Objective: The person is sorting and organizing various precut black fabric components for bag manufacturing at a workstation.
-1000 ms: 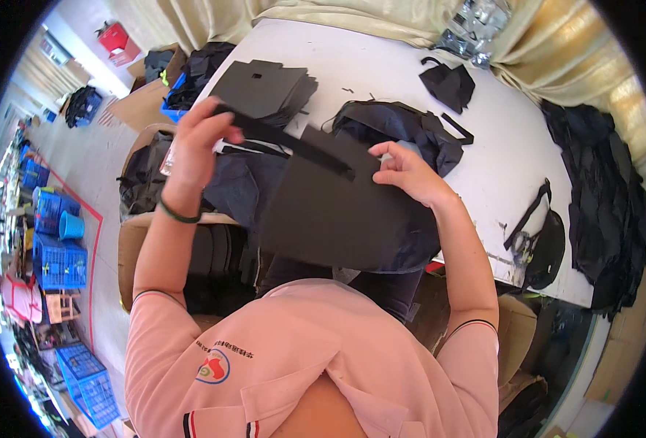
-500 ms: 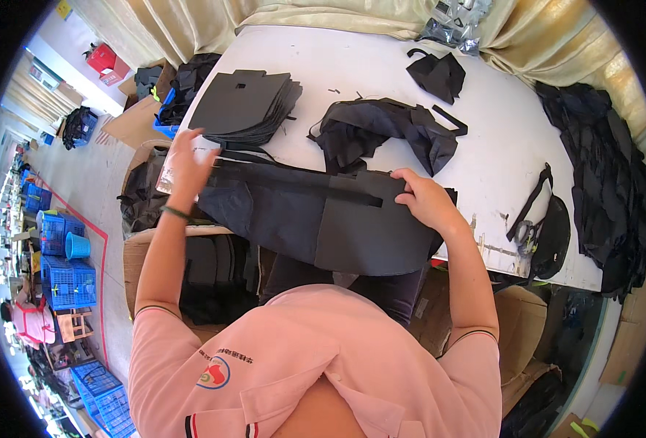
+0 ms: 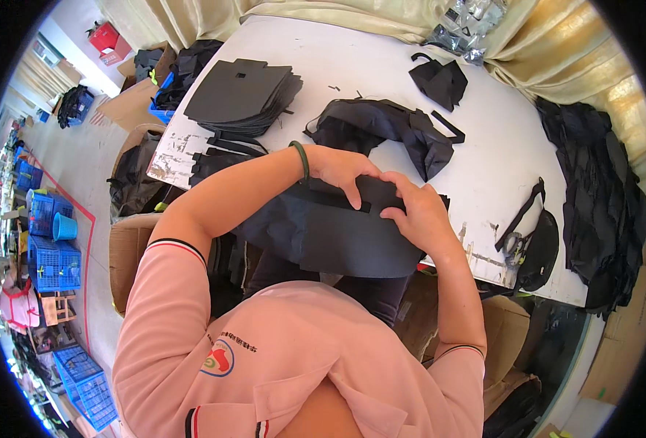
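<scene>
A stiff black panel (image 3: pixel 359 244) lies over dark fabric (image 3: pixel 268 219) at the table's near edge, against my body. My left hand (image 3: pixel 334 171) has reached across to the panel's far edge, its fingers bent over that edge and its thumb on the near side, beside a black strap piece (image 3: pixel 337 198). Close by on the right, my right hand (image 3: pixel 421 215) grips the same edge between thumb and fingers. The fingertips of both hands almost meet, and they hide the part of the edge beneath them.
A stack of black panels (image 3: pixel 239 95) stands at the far left of the white table (image 3: pixel 293 51). Crumpled black fabric (image 3: pixel 388 131) lies beyond my hands. A small black pouch (image 3: pixel 440 82), a strapped black bag (image 3: pixel 538 248) and heaped black cloth (image 3: pixel 597 197) are rightward. Cardboard boxes (image 3: pixel 133 263) stand below.
My left hand has swung right from beside the panel stack to the panel's far edge, next to my right hand. The right hand keeps its hold; the panel has shifted slightly left.
</scene>
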Tool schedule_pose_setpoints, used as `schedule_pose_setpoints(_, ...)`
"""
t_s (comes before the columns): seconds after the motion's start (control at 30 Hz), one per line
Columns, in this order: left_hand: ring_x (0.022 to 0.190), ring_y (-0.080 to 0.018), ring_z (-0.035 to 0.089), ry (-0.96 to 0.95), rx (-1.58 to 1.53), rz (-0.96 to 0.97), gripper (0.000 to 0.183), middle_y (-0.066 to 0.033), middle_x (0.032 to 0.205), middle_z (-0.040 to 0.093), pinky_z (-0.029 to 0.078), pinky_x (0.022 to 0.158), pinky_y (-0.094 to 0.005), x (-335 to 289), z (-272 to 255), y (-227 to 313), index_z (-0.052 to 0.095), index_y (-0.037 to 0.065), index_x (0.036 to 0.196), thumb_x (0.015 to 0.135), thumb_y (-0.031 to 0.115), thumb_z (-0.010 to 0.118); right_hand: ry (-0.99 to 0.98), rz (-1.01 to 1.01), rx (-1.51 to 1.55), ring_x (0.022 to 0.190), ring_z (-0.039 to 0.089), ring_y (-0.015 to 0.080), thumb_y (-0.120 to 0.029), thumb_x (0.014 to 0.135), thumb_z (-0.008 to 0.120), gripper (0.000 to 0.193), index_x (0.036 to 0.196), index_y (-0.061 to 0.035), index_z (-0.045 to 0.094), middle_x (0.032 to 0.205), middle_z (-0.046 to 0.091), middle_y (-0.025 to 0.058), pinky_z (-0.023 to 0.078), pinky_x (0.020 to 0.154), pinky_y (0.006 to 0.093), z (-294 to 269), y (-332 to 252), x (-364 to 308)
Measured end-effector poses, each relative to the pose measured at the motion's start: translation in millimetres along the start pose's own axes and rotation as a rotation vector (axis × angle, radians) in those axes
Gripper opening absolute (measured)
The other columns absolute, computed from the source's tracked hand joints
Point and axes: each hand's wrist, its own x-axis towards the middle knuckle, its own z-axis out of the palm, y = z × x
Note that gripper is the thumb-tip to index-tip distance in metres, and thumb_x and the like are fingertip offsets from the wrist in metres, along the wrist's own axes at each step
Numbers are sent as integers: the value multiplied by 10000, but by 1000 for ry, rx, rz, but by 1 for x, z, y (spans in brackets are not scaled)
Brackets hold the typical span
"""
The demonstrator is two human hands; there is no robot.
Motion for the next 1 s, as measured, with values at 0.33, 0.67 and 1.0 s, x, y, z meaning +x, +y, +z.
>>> schedule_pose_setpoints(0.33, 1045, -171, 567, 17, -149, 95, 577, -87, 1174, 628, 448, 941, -313, -3, 2, 4, 556, 2, 1234, 700, 30, 774, 145, -63, -218, 822, 649, 262, -110, 763, 728, 518, 1228, -94, 498, 910, 660, 92, 402, 745, 381, 14, -5, -4)
schedule_pose_setpoints(0.67, 1371, -364, 339, 493, 872, 339, 817, -188, 1458, 380, 267, 1130, -507, -15, 59, 18, 427, 78, 1399, 717, 341, 792, 345, 152, -97, 945, 629, 320, -223, 757, 755, 434, 1131, -87, 581, 1009, 647, 132, 459, 804, 448, 26, 79, 15)
schedule_pose_setpoints(1.0, 1423, -349, 268, 436, 710, 353, 749, -188, 1517, 307, 226, 1150, -523, -20, 99, -33, 434, 111, 1411, 794, 398, 745, 245, 669, -217, 901, 666, 299, -264, 876, 616, 160, 920, -113, 642, 902, 699, 96, 508, 771, 404, 10, 153, 81)
